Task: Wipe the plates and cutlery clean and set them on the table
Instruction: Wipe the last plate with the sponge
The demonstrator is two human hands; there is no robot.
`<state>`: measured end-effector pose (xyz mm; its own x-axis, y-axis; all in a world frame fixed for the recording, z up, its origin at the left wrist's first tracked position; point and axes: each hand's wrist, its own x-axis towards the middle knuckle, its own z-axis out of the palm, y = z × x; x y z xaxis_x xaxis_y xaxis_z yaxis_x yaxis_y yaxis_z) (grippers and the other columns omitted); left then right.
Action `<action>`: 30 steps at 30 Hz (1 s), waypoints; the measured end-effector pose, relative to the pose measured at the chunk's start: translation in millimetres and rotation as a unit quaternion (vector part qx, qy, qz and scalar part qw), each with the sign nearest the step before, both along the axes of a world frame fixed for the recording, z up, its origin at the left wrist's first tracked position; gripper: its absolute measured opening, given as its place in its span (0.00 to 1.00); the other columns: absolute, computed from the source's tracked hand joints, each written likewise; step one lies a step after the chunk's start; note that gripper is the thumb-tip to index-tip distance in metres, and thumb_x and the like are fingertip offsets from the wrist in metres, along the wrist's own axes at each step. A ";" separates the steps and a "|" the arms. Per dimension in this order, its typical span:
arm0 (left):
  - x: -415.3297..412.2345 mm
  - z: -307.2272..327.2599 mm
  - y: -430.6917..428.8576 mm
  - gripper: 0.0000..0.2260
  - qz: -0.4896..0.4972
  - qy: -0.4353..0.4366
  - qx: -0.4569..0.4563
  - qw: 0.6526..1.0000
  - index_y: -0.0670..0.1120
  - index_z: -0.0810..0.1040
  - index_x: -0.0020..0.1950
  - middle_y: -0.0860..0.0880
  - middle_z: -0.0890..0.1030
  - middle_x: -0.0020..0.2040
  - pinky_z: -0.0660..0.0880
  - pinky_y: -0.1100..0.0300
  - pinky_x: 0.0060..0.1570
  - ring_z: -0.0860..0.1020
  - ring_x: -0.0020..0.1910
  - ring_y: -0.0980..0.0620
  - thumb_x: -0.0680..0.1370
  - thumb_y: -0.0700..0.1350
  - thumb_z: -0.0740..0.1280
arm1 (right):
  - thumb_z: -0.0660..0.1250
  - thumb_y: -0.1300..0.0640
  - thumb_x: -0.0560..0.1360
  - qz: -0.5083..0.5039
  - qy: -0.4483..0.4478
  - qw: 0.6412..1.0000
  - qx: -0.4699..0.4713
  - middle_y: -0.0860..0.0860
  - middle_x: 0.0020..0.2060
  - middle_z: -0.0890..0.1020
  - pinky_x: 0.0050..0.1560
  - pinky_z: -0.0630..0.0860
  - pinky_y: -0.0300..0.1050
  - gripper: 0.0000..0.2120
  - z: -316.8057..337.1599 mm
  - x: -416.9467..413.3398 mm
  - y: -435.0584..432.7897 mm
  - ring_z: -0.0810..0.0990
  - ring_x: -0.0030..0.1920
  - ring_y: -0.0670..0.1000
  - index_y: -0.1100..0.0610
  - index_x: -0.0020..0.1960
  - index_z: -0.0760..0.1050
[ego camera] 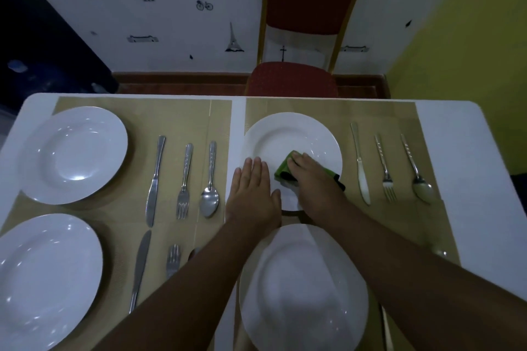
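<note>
- Two bare forearms come in from the lower edge of the view, both uncovered from the elbow region to the wrist, with no sleeve in sight.
- The left hand is bare: no glove, ring, watch or bracelet shows on its back, fingers or wrist.
- The right hand is likewise bare, with nothing worn on the visible fingers or wrist.
- Fingernails on both hands look short and unpainted, though the dim light makes fine detail hard to tell.
- No other part of the person's body or clothing shows.
</note>
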<state>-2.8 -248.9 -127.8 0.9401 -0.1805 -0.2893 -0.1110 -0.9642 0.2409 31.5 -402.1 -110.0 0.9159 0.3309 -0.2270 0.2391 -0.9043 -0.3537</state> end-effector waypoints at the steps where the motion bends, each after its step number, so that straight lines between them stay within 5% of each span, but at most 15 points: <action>1: -0.9 3.5 -1.5 0.30 0.000 0.003 -0.006 1.000 0.41 0.45 0.81 0.43 0.45 0.82 0.36 0.50 0.77 0.40 0.80 0.46 0.83 0.54 0.47 | 0.65 0.68 0.70 -0.003 -0.010 1.000 0.007 0.57 0.72 0.64 0.71 0.57 0.49 0.30 4.6 -4.0 -4.3 0.61 0.72 0.59 0.62 0.71 0.63; 8: -25.1 39.4 -47.8 0.30 -0.028 -0.012 -0.019 0.999 0.42 0.45 0.82 0.44 0.45 0.82 0.38 0.49 0.77 0.40 0.80 0.45 0.84 0.56 0.46 | 0.64 0.69 0.72 -0.024 -0.051 0.996 0.074 0.61 0.69 0.68 0.69 0.60 0.49 0.26 49.8 -44.8 -55.6 0.65 0.69 0.61 0.67 0.69 0.65; 13: -58.4 62.6 -123.1 0.28 -0.082 -0.024 -0.030 0.996 0.43 0.48 0.82 0.44 0.48 0.82 0.40 0.47 0.77 0.42 0.81 0.44 0.84 0.54 0.46 | 0.61 0.70 0.73 -0.092 -0.040 0.992 0.081 0.58 0.74 0.60 0.74 0.52 0.43 0.30 67.1 -92.1 -121.6 0.57 0.75 0.54 0.64 0.73 0.57; 24: -145.2 60.5 -285.8 0.28 -0.196 0.033 -0.088 0.976 0.41 0.48 0.81 0.43 0.48 0.82 0.41 0.50 0.77 0.44 0.81 0.45 0.85 0.53 0.48 | 0.58 0.72 0.72 -0.355 -0.011 0.935 0.018 0.52 0.76 0.56 0.73 0.57 0.47 0.34 35.4 -236.8 -294.6 0.51 0.76 0.53 0.58 0.75 0.55; 30: -164.4 44.5 -299.6 0.29 -0.214 0.069 -0.033 0.974 0.41 0.47 0.81 0.42 0.46 0.82 0.39 0.50 0.76 0.42 0.81 0.45 0.85 0.53 0.49 | 0.53 0.53 0.78 -0.346 0.184 0.919 -0.033 0.51 0.77 0.40 0.75 0.46 0.49 0.33 13.4 -276.8 -302.2 0.40 0.76 0.51 0.57 0.76 0.38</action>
<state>-167.2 -548.5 -83.3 0.7284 -0.5688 -0.3819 -0.4611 -0.8193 0.3408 -245.3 -704.3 -96.7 0.7588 -0.3281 -0.5626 -0.5273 -0.8166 -0.2350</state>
